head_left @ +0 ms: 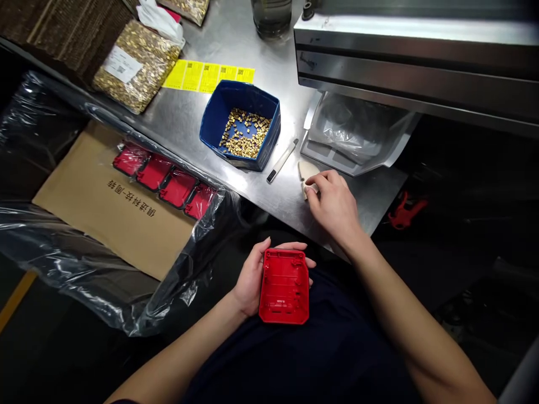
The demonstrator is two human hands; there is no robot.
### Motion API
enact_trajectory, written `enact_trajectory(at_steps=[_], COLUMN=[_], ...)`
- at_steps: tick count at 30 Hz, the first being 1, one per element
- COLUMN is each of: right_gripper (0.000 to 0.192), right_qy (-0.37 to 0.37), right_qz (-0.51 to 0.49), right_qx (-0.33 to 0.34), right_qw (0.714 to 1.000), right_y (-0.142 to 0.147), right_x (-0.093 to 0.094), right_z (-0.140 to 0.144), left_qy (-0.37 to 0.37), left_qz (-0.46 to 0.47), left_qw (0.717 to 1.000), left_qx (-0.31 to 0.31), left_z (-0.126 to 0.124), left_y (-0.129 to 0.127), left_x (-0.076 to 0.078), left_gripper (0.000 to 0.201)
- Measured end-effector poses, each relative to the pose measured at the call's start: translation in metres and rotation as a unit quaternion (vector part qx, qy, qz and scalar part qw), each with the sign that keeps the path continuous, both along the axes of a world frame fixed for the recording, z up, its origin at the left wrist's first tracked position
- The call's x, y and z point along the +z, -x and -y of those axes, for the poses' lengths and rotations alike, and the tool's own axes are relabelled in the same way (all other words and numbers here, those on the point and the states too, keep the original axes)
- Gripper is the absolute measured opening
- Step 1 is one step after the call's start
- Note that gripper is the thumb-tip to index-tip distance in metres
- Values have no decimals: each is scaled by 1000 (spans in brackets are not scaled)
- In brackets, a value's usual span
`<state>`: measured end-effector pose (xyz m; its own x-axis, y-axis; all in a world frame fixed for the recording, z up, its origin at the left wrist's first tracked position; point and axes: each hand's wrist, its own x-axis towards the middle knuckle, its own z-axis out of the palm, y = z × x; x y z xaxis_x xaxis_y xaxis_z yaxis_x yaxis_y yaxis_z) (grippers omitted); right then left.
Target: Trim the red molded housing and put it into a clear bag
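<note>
My left hand (251, 278) is closed around a red plastic housing (284, 289), a shallow tray-like shell with its ribbed inside facing up. It is held in front of my body, below the table edge. At the table's front, my right hand (334, 205) pinches a small cream-coloured piece (306, 191) between thumb and fingers, and the fingers partly cover it. Another cream-coloured piece (308, 169) lies just beyond the fingertips. A white-and-grey utility knife (283, 160) rests to their left. Behind it stands a blue bin (269, 143) with many small brass inserts (248, 140) inside.
At left, a carton lined with clear plastic holds a cardboard sheet (101, 207) and several red housings (177, 188). A bag of brass parts (135, 67) and yellow labels (208, 77) lie on the metal table (227, 42). A grey tray (357, 160) sits below a metal machine beam (404, 62).
</note>
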<state>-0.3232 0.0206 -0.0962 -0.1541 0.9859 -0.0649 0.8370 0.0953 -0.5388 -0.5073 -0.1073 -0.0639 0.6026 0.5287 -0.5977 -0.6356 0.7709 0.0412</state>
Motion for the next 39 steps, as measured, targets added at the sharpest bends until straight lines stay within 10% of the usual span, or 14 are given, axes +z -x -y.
enact_trajectory(at_steps=[8, 26, 39], right_gripper=[20, 25, 16], right_qy=[52, -7, 88], right_qz=[-54, 44, -261], right_qx=[35, 10, 142], right_qw=[997, 999, 951], right_y=[-5, -5, -23], right_x=[17, -18, 83], right_z=[15, -7, 98], left_qy=[25, 17, 70], left_qz=[-8, 20, 12], left_qw=[1000, 1000, 997], left_qx=[0, -15, 22], left_z=[2, 6, 0], left_y=[-1, 0, -6], left_x=[0, -7, -7], left_gripper=[67, 70, 60])
